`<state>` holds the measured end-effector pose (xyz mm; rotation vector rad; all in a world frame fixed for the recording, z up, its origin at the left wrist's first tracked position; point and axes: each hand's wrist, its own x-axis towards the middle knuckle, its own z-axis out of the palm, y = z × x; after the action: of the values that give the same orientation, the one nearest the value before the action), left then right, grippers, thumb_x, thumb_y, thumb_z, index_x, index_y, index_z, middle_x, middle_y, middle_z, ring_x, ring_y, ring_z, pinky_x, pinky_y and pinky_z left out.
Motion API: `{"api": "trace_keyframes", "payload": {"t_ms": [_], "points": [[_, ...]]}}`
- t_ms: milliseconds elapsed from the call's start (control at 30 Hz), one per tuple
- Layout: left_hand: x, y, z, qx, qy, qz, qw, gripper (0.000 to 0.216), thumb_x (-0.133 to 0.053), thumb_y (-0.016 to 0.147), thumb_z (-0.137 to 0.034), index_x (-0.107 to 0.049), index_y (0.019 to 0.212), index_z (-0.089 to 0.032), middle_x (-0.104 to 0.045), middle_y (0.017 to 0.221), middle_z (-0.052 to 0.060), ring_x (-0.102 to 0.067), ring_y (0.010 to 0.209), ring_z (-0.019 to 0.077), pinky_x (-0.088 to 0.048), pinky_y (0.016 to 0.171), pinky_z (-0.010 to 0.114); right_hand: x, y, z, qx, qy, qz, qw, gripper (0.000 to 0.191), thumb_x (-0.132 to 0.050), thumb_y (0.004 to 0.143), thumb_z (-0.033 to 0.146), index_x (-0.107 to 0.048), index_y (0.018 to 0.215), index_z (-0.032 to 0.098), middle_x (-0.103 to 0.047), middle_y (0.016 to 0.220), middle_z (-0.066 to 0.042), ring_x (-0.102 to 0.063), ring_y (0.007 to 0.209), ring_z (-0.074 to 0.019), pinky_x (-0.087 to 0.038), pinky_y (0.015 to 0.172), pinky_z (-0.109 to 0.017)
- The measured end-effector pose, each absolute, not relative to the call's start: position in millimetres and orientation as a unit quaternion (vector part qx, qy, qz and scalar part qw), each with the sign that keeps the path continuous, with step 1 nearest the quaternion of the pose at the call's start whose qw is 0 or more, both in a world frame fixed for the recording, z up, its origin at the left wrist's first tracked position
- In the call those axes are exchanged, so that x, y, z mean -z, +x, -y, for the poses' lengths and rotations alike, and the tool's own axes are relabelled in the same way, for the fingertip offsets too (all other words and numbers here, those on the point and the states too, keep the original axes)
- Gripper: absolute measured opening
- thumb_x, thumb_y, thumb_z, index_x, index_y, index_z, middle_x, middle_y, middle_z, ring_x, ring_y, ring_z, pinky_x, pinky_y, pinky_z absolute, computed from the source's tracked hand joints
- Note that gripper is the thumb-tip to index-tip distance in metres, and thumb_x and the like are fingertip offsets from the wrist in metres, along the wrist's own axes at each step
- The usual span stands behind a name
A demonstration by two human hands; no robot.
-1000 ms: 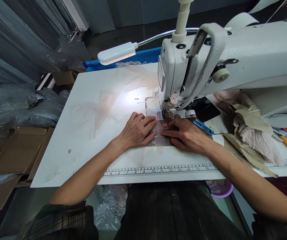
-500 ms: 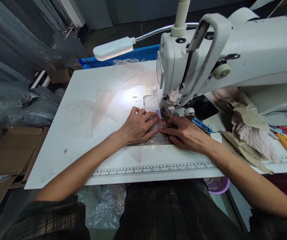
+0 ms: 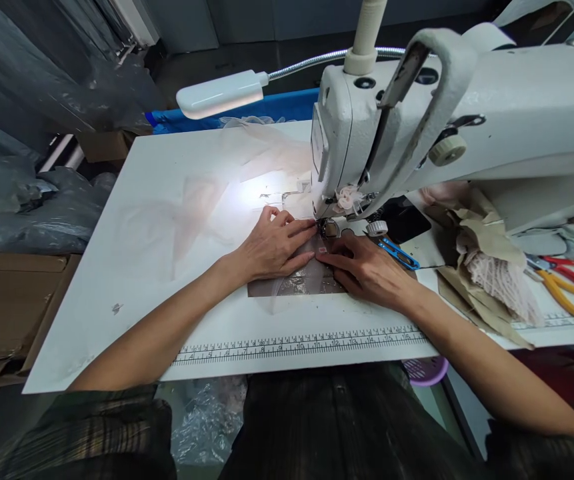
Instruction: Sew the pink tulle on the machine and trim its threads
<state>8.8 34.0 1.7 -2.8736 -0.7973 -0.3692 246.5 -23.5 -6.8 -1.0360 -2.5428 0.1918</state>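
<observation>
Sheer pale pink fabric [image 3: 201, 207] lies across the white table and runs under the needle area of the white sewing machine [image 3: 339, 133]. My left hand [image 3: 281, 247] rests on the fabric with its fingers stretched out, their tips just left of the presser foot [image 3: 323, 229]. Close in front of the foot, my right hand [image 3: 364, 267] has its fingers bent together at the fabric, the index finger pointing left. The fingertips of both hands nearly meet. Beneath the fabric shows a shiny metal plate [image 3: 261, 288]. The fabric edge between my fingers is hard to make out.
Blue thread snips [image 3: 399, 253] lie right of my right hand, near a black phone-like slab [image 3: 407, 219]. Further right are crumpled beige scraps [image 3: 487, 233] and yellow-handled scissors [image 3: 567, 300]. A white lamp [image 3: 221, 93] hangs over the table; a printed ruler [image 3: 297, 347] lines its front edge.
The view has shifted slightly. The fabric under my fingers has slid a little toward the presser foot, and a small red-and-white mark there looks paler. Both hands stay in place on the fabric.
</observation>
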Motion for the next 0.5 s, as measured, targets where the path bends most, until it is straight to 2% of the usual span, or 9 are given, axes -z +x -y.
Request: {"api": "trace_keyframes", "payload": {"t_ms": [267, 500], "points": [[-0.3, 11.9, -30.8, 0.135, -0.950, 0.272, 0.067, 0.040, -0.047, 0.096, -0.041, -0.061, 0.124, -0.016, -0.060, 0.135, 0.013, -0.055, 0.098, 0.0301, -0.036, 0.086, 0.052, 8.3, 247.3, 22.7, -0.074, -0.370, 0.904, 0.203, 0.036, -0.051, 0.091, 0.015, -0.067, 0.122, 0.021, -0.059, 0.107, -0.013, -0.058, 0.090, -0.0248, -0.051, 0.079, -0.041], [0.9, 14.1, -29.3, 0.130, -0.950, 0.270, 0.090, 0.042, -0.042, 0.097, -0.042, -0.061, 0.124, -0.015, -0.059, 0.136, 0.012, -0.055, 0.097, 0.0297, -0.037, 0.086, 0.051, 10.5, 246.8, 23.0, -0.071, -0.364, 0.901, 0.226, 0.032, -0.050, 0.092, 0.016, -0.070, 0.117, 0.017, -0.059, 0.104, -0.014, -0.058, 0.088, -0.0251, -0.052, 0.078, -0.041]]}}
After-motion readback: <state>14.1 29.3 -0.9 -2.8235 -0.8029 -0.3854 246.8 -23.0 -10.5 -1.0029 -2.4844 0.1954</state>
